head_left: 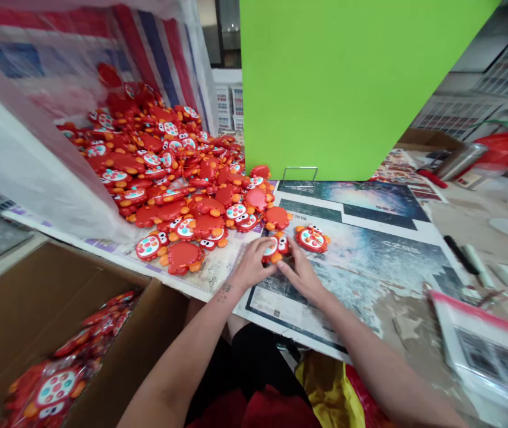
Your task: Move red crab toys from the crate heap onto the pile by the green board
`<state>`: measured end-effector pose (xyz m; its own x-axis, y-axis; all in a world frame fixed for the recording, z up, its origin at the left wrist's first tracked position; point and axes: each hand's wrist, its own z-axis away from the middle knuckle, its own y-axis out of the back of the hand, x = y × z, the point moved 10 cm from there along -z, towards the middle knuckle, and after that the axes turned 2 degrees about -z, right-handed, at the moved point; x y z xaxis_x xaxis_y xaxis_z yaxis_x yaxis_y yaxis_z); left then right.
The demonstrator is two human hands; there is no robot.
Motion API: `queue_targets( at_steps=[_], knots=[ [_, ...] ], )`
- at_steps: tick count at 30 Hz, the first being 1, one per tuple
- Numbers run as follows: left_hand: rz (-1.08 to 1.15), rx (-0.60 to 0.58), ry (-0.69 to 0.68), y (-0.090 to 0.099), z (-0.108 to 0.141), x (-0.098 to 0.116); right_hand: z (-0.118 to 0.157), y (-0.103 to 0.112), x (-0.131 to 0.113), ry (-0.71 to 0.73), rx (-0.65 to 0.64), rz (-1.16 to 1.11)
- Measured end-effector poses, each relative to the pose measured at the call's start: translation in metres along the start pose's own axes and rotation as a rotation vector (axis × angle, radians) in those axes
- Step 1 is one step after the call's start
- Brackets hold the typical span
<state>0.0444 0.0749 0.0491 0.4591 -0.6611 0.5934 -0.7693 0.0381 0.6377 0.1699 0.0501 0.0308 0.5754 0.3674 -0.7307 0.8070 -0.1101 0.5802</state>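
Observation:
Both hands hold one red crab-shaped toy (275, 246) with white eyes and orange feet, low over the posters on the table. My left hand (254, 261) has its fingers closed on the toy's left side. From the right, my right hand (300, 270) grips the same toy between thumb and fingers. Just beyond my right hand, a second red toy (312, 238) lies face up, its round white panel showing coloured dots. A large heap of similar toys (209, 202) spreads to the left, some face up and some showing plain red backs.
A cardboard box (115, 267) with bagged toys stands at lower left. A green board (325, 89) rises behind the posters (352, 267). On the right lie a clear bag with a pink edge (480, 351), dark and pale rods, and a metal cylinder (463, 160).

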Motion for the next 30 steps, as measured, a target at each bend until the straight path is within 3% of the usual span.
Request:
queue_targets(
  at_steps=[3, 5, 9, 14, 19, 26, 30],
  knots=[
    [0.090, -0.149, -0.111, -0.014, 0.003, 0.016, 0.003, -0.008, 0.009, -0.082, -0.051, -0.141],
    [0.098, -0.133, -0.111, -0.012, 0.003, 0.014, 0.002, -0.003, 0.017, -0.117, -0.019, -0.221],
    [0.059, 0.004, 0.076, 0.002, 0.000, -0.009, -0.001, 0.002, 0.023, -0.111, -0.001, -0.367],
    [0.104, -0.123, 0.221, -0.010, 0.001, -0.020, 0.003, -0.008, 0.020, -0.123, -0.092, -0.381],
    [0.061, -0.156, 0.303, -0.012, 0.004, -0.025, 0.003, -0.009, 0.018, -0.150, -0.105, -0.354],
    [0.124, -0.226, 0.146, -0.017, 0.004, -0.011, 0.001, -0.009, 0.017, -0.146, -0.099, -0.370],
    [0.136, -0.261, 0.167, -0.020, 0.005, -0.014, 0.002, -0.016, 0.016, -0.166, -0.163, -0.417]
  ],
)
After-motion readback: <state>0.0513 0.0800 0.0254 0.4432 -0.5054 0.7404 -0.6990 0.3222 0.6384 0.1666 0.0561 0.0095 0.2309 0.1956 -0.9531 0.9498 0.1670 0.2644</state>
